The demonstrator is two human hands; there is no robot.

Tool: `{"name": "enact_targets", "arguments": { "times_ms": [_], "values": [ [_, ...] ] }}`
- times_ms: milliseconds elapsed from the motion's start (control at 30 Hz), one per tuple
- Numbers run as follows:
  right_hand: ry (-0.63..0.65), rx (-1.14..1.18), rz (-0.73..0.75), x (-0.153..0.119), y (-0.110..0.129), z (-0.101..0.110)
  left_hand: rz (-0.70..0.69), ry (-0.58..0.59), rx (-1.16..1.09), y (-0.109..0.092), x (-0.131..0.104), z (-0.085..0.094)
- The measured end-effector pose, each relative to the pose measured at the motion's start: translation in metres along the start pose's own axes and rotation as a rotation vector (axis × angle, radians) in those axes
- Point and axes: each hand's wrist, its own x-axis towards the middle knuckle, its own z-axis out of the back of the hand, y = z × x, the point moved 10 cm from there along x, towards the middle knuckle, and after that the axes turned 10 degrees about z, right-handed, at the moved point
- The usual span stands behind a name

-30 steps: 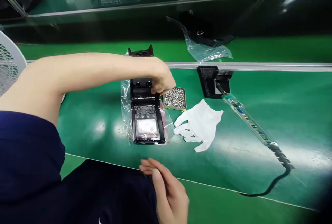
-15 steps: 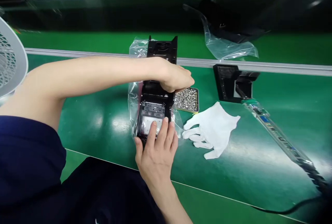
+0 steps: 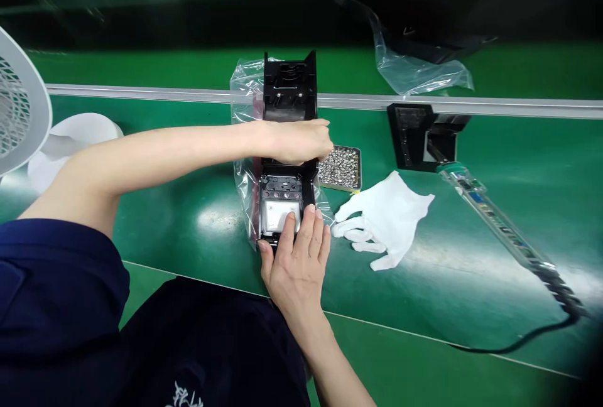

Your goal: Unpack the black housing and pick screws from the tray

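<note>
A black hinged device [image 3: 281,200] lies open on a clear plastic bag [image 3: 245,187] on the green mat, its lid [image 3: 288,85] standing up at the far end. My left hand [image 3: 301,141] reaches across from the left and grips the device at its hinge. At the near end my right hand [image 3: 298,256] holds the device's front edge, fingers resting on its pale inner panel. Beside the device, to the right, sits a small metal tray of screws [image 3: 340,168].
A white glove [image 3: 384,222] lies right of the device. A black stand [image 3: 417,137] holds an electric screwdriver [image 3: 494,222] whose cable trails right. A white fan [image 3: 21,115] is at the left. Another bagged black part [image 3: 414,49] lies beyond the metal rail [image 3: 471,105].
My right hand rose from my lap onto the device's near end. The lid has swung up higher under my left hand. The view shifted slightly.
</note>
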Motion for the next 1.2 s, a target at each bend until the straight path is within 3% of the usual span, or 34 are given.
{"name": "enact_targets", "arguments": {
  "times_ms": [133, 300, 433, 500, 567, 667, 700, 767, 867, 967, 1067, 1200],
  "values": [
    [0.061, -0.028, 0.005, 0.002, 0.003, -0.003, -0.050, -0.097, -0.121, 0.000, -0.009, -0.002],
    [-0.027, -0.032, 0.035, 0.002, 0.010, 0.002, -0.102, -0.161, -0.148, 0.001, -0.015, -0.001],
    [0.017, -0.082, 0.052, 0.001, 0.015, -0.001, 0.006, -0.135, -0.090, 0.002, -0.024, -0.005],
    [0.036, -0.079, 0.090, 0.001, 0.011, 0.004, 0.152, -0.269, -0.109, 0.008, -0.038, -0.001],
    [0.017, -0.050, 0.131, 0.007, -0.004, 0.015, 0.262, -0.534, -0.123, 0.008, -0.064, 0.008],
    [-0.004, 0.033, 0.087, 0.035, -0.052, 0.033, 0.265, -0.872, -0.049, -0.014, -0.108, 0.011],
    [0.077, 0.065, 0.012, 0.048, -0.074, 0.029, 0.261, -0.928, -0.021, -0.023, -0.119, 0.009],
    [0.460, 0.047, -0.262, 0.063, -0.123, -0.003, 0.265, -0.964, 0.007, -0.040, -0.131, 0.006],
    [0.730, 0.031, -0.354, 0.089, -0.146, -0.030, 0.239, -0.959, -0.048, -0.070, -0.140, 0.006],
    [0.855, 0.032, -0.317, 0.103, -0.144, -0.058, 0.083, -0.950, -0.120, -0.112, -0.147, 0.005],
    [0.886, 0.023, -0.285, 0.102, -0.143, -0.076, -0.062, -0.962, -0.161, -0.141, -0.152, 0.004],
    [0.791, 0.064, -0.269, 0.097, -0.155, -0.081, -0.116, -1.043, -0.297, -0.132, -0.155, 0.011]
  ]
}}
